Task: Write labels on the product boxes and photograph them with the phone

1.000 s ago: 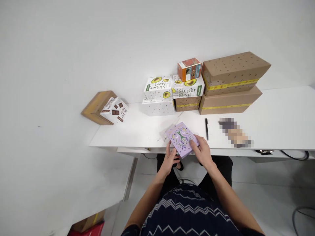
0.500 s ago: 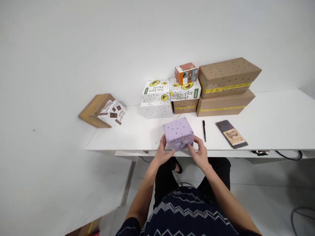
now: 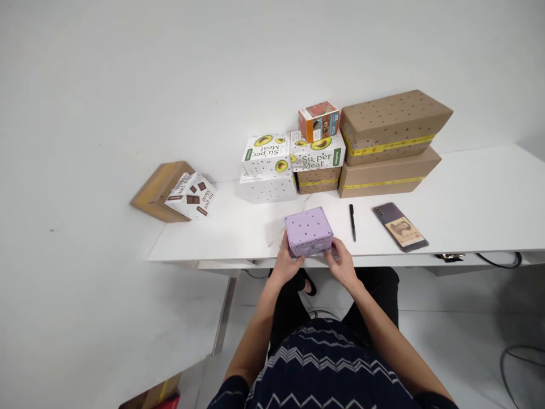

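A small purple box (image 3: 308,227) with dark marks dotted over its top is at the front edge of the white table, between my two hands. My left hand (image 3: 288,261) grips its left side, thumb along the lower front. On the right side, my right hand (image 3: 340,261) is closed around the near corner. Printing on the box's front face is partly visible but too small to read. A black pen (image 3: 352,222) lies just beyond my right hand, and a phone (image 3: 400,227) with a picture on its back lies further right.
White avocado-print boxes (image 3: 267,156) are stacked at the back, with an orange box (image 3: 319,121) on top. Large brown cartons (image 3: 389,170) stand right of them. At the left end are a brown carton (image 3: 159,190) and a chocolate-print box (image 3: 193,196). A cable (image 3: 506,264) hangs at the front edge.
The purple box has tipped so that more of its top and less of its front shows. Both hands have stayed on it; the camera view has shifted slightly.
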Demonstrator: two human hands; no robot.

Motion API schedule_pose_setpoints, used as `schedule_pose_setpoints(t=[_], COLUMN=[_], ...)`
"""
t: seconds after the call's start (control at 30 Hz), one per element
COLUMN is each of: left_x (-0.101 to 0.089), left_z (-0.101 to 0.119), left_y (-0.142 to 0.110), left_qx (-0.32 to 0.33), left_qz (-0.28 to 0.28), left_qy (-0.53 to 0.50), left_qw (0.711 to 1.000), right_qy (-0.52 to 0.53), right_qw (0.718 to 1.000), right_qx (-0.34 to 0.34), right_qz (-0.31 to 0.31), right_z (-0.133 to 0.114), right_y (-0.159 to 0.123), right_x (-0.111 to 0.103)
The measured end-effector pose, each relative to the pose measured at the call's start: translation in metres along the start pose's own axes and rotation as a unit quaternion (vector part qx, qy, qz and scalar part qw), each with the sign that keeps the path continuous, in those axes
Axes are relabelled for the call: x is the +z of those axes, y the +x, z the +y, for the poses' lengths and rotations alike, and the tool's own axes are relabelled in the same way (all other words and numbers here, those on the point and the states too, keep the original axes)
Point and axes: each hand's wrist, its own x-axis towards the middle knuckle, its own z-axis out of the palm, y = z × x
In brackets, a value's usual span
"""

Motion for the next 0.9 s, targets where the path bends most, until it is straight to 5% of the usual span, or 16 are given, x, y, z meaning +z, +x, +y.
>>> schedule_pose_setpoints(t=[0.2, 0.43, 0.77, 0.9], left_x=[-0.01, -0.02, -0.015, -0.011], left_z=[0.025, 0.04, 0.041, 0.03], left_y=[-0.004, -0.001, 0.01, 0.019], left_qx=[-0.009, -0.094, -0.061, 0.034], left_qz=[-0.044, -0.016, -0.024, -0.026], left_qy=[-0.104, -0.115, -0.139, -0.156], left_qw=[0.994, 0.989, 0.988, 0.987], right_qy=[0.061, 0.18, 0.178, 0.182], right_qw=[0.998, 0.978, 0.978, 0.978], right_qx=[-0.002, 0.108, 0.108, 0.1], right_qz=[0.014, 0.014, -0.002, -0.003], right_z=[-0.005, -0.008, -0.008, -0.014], right_y=[0.003, 0.012, 0.015, 0.022], right_x=[-0.006, -0.013, -0.012, -0.011])
